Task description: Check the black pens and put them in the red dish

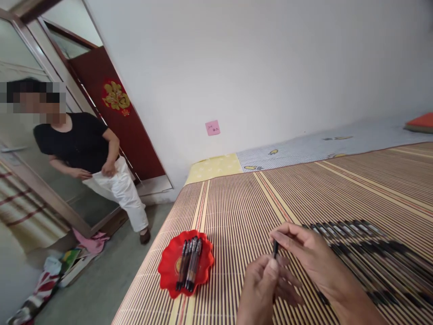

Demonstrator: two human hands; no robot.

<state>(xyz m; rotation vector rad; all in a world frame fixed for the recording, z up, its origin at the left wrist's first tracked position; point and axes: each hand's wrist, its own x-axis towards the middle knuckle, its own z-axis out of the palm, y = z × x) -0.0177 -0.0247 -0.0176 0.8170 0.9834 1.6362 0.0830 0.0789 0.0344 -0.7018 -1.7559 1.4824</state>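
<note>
My left hand [259,284] is closed, its thumb and fingers gripped around a slim black pen part [275,247]. Above it, the fingertips of my right hand [304,248] pinch the upper end of that part; the rest is hidden in my fingers. Several pen caps with clips [348,229] lie in a row just beyond my right hand. Closer in, partly behind my right wrist, several dark pen barrels [385,266] lie side by side. To the left, a red scalloped dish [165,266] holds several capped pens [190,266].
A striped bamboo mat [230,216] covers the bed, with patterned cloth [287,151] along the wall. A pink note [213,127] is stuck on the wall. At left, a person [77,144] stands by the doorway; cloths and other items [50,275] lie on the floor.
</note>
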